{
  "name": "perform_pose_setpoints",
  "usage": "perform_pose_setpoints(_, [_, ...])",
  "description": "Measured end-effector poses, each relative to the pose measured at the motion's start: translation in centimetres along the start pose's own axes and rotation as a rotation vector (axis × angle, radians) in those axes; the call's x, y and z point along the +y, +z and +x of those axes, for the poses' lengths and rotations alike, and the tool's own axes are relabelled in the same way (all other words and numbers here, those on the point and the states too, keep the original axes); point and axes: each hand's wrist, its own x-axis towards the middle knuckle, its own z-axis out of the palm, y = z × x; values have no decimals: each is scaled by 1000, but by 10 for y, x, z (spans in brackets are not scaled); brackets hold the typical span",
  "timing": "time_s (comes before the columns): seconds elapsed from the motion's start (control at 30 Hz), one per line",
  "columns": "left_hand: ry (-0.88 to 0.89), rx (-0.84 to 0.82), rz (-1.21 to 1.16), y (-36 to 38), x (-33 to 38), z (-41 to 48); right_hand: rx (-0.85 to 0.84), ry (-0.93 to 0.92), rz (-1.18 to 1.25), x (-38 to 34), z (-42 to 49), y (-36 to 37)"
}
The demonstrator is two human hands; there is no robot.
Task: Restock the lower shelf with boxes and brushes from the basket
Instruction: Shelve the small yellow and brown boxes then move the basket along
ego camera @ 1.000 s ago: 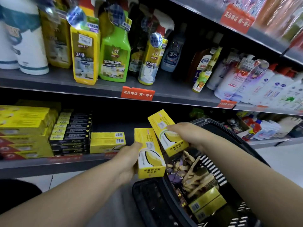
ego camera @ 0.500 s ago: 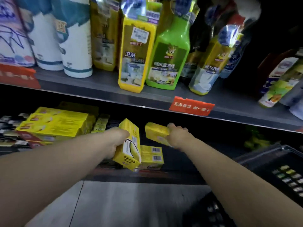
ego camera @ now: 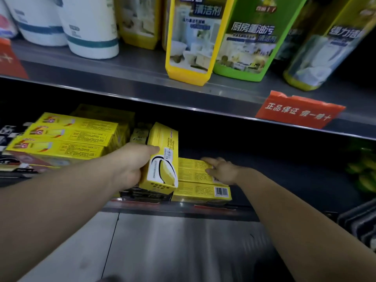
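Note:
My left hand [ego camera: 130, 165] grips a yellow box [ego camera: 162, 159] with a black-and-white oval print and holds it upright in front of the lower shelf [ego camera: 183, 208]. Just right of it stands a short stack of flat yellow boxes [ego camera: 201, 193] on that shelf. My right hand [ego camera: 221, 169] holds the right end of the top box of the stack [ego camera: 193, 164], fingers over its top and thumb on its front face. Only a dark corner of the basket [ego camera: 358, 222] shows at the lower right; no brushes are visible.
Long yellow boxes [ego camera: 67, 139] are piled at the left of the lower shelf, with black boxes [ego camera: 142, 195] under my left hand. The shelf above carries a yellow bottle [ego camera: 191, 47], a green bottle [ego camera: 244, 47], white rolls [ego camera: 89, 27] and a red tag [ego camera: 299, 112].
Both hands moved from the basket to the lower shelf, each with a yellow box. The right hand's box now lies on top of the stack; the view came closer and lower.

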Motion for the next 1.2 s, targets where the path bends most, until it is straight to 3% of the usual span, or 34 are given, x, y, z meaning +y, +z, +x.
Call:
perform_pose_setpoints(0.07, [-15, -36, -29, 2, -4, 2, 4, 4, -93, -1, -1, 1])
perform_pose_setpoints(0.17, [-25, -55, -43, 5, -8, 8, 186, -37, -152, -23, -12, -6])
perform_pose_setpoints(0.2, [-42, -53, -31, 7, -9, 5, 247, -74, -21, -34, -18, -9])
perform_pose_setpoints(0.27, [-40, -64, -38, 12, -10, 1, 268, -78, 484, -60, -37, -11])
perform_pose_setpoints(0.33, [-26, -99, -52, 17, -14, -1, 77, -15, 896, -79, -58, -11])
perform_pose_setpoints(0.4, [-8, -138, 11, 22, -21, -3, -28, 9, 982, -83, -69, -6])
perform_pose_setpoints(0.5, [171, -193, 300, 25, -29, -2, 150, 17, 884, -72, -77, -17])
perform_pose_setpoints(0.6, [461, -200, 664, 19, -33, 3, 425, 28, 460, -51, -73, -42])
perform_pose_setpoints(0.7, [646, -148, 894, 13, -35, 11, 474, 52, -28, -29, -56, -54])
perform_pose_setpoints(0.77, [710, -127, 986, 11, -39, 17, 475, 91, -226, -19, -38, -51])
perform_pose_setpoints(0.87, [760, -68, 1084, 10, -46, 28, 397, 112, -269, -13, -7, -40])
perform_pose_setpoints(1.0, [804, 14, 1160, 13, -56, 42, 189, 20, -5, -7, 23, -5])
perform_pose_setpoints(1.2, [832, 31, 1146, 13, -61, 48, 166, -58, 10, -8, 32, 6])
